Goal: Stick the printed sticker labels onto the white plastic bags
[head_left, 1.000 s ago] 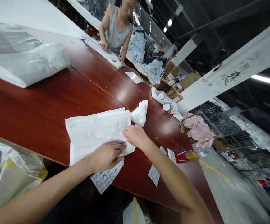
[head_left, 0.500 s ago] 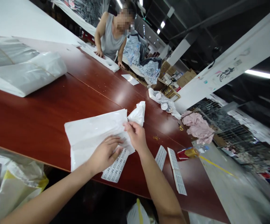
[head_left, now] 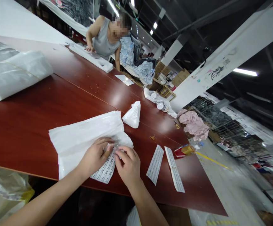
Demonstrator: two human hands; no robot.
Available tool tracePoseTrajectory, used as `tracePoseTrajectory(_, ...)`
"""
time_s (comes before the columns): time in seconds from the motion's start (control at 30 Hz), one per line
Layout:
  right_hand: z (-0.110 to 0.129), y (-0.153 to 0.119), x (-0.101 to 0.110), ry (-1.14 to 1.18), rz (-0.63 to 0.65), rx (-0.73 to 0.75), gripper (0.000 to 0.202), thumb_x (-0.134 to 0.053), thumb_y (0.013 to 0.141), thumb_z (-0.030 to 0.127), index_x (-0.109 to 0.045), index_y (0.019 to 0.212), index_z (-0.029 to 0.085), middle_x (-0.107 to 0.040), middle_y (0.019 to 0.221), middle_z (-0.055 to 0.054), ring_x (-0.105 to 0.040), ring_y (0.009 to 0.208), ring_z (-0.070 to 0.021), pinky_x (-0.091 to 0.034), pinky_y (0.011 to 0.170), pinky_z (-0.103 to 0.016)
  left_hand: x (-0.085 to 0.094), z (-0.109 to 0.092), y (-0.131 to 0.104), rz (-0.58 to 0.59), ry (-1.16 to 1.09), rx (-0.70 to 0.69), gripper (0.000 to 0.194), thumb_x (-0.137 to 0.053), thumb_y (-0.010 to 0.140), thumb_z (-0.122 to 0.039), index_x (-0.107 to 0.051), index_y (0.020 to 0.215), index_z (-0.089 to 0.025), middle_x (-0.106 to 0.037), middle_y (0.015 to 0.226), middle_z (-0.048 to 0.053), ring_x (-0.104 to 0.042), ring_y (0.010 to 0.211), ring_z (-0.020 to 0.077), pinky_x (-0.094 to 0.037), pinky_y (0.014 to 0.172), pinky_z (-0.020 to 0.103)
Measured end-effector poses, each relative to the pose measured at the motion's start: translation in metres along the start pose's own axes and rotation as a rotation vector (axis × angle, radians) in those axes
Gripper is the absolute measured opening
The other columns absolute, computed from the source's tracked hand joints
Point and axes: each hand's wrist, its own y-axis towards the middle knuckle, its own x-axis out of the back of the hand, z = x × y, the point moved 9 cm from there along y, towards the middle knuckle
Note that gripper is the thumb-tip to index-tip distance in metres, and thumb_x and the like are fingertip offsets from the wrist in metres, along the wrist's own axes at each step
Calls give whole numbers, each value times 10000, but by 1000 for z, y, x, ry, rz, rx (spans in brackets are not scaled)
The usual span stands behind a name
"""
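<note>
A stack of white plastic bags [head_left: 79, 138] lies in front of me on the red-brown table. My left hand [head_left: 97, 155] rests over its near part, fingers curled and thumb against a white sticker sheet [head_left: 104, 173] printed with rows of "M". At the upper right edge of that sheet, my right hand [head_left: 128, 164] is closed, thumb and forefinger pinched together. Whether a loose sticker is between those fingertips is too small to tell. Just beyond the stack stands a bunched white plastic bag [head_left: 133, 115].
To the right lie a second sticker sheet [head_left: 155, 164] and a narrow folded strip of labels [head_left: 174, 169]. A bottle [head_left: 197, 145] is near the table's right edge. Large folded plastic bags [head_left: 20, 72] lie at left. A co-worker [head_left: 105, 39] leans over the far side.
My right hand has left the far right edge of the bag stack and come nearer, to the sticker sheet. My left hand has gone from lying flat to curled. The view has shifted slightly.
</note>
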Motion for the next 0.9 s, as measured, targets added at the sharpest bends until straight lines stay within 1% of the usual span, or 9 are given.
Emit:
tracePoseTrajectory(0.1,-23,2,15,193,-49,-158,74,-690,902,293,-758,919,269,-726,1140,-70,-679,1063,-238,-554,968,-416,-1,-3,0,8,20,-24,324,-467,1033,-408,-716,961,-214,-713,1220,83,-599,1230,282,-494,1052,448)
tracePoseTrajectory(0.23,-97,5,38,413,-264,-556,263,-634,925,414,-738,1033,197,-683,1310,-126,-675,1162,-250,-575,935,-394,-2,-5,-1,22,40,-42,363,-482,1024,-399,-674,777,-215,-692,1287,67,-570,1276,291,-491,1061,446)
tracePoseTrajectory(0.33,-131,4,27,425,-247,-695,318,-676,876,446,-756,1025,177,-655,1368,-149,-666,1192,-264,-575,935,-384,-3,-4,-2,34,41,-38,359,-480,1025,-396,-663,772,-217,-680,1311,64,-558,1288,294,-485,1063,444)
tracePoseTrajectory(0.47,-131,-3,-1,301,-117,-666,238,-688,855,426,-779,896,210,-620,1415,-124,-622,1255,-297,-538,1000,-448,-3,-3,-2,35,34,-44,342,-482,1024,-393,-652,785,-218,-678,1308,63,-553,1291,292,-472,1079,445)
tracePoseTrajectory(0.53,-121,-5,-3,180,-95,-628,223,-697,851,419,-769,906,215,-597,1434,-130,-578,1301,-325,-489,1056,-510,-2,-2,-2,30,31,-42,352,-485,1022,-388,-631,750,-217,-680,1304,61,-553,1294,292,-482,1067,437)
tracePoseTrajectory(0.6,-108,-2,4,42,-111,-544,269,-722,837,415,-742,1009,210,-541,1484,-144,-521,1354,-344,-447,1095,-542,-2,-2,-2,29,26,-36,357,-488,1021,-382,-627,736,-217,-682,1302,62,-553,1298,293,-499,1047,429)
tracePoseTrajectory(0.7,-86,13,7,-86,-58,-347,346,-683,867,326,-679,1200,236,-537,1477,-118,-533,1332,-296,-501,1046,-462,-3,-3,-2,31,21,-43,321,-492,1021,-374,-664,801,-217,-685,1297,70,-557,1298,288,-497,1058,436)
tracePoseTrajectory(0.8,-77,27,-6,-171,74,-197,271,-591,880,188,-721,1099,278,-667,1284,-51,-617,1181,-245,-556,916,-374,-1,-4,-2,14,28,-49,271,-495,1023,-379,-691,932,-215,-693,1274,79,-566,1285,286,-484,1076,451)
tracePoseTrajectory(0.9,-84,33,-8,-238,88,-170,300,-522,868,98,-737,986,270,-720,1134,-23,-655,1058,-218,-559,832,-340,2,-4,-1,-4,50,-46,287,-486,1030,-391,-687,945,-205,-699,1244,83,-584,1253,283,-495,1046,438)
